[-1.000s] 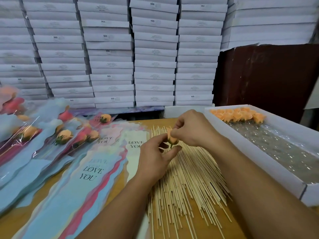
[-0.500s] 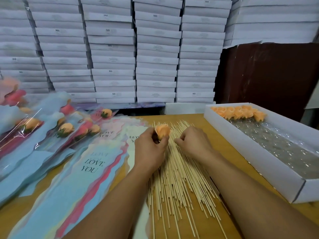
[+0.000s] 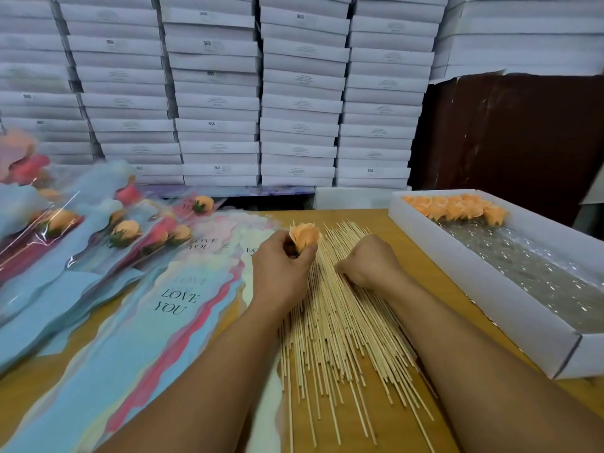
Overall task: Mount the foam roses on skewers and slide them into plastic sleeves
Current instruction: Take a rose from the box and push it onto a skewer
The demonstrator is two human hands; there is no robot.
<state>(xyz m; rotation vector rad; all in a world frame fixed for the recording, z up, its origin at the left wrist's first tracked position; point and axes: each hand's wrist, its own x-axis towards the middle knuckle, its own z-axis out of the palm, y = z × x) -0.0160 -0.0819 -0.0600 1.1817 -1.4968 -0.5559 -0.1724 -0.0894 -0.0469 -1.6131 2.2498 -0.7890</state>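
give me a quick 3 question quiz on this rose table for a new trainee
1. True or false: the left hand holds an orange foam rose.
2. Multiple choice: where does the right hand rest? A) in the white box B) on the skewer pile C) on the printed sleeves
3. Fill in: the loose roses sit at the ____ end of the white box.

Key:
1. True.
2. B, it rests on the skewer pile, fingers curled down among the sticks; whether it has pinched one cannot be seen.
3. Far; the rest of the box shows only its clear liner.
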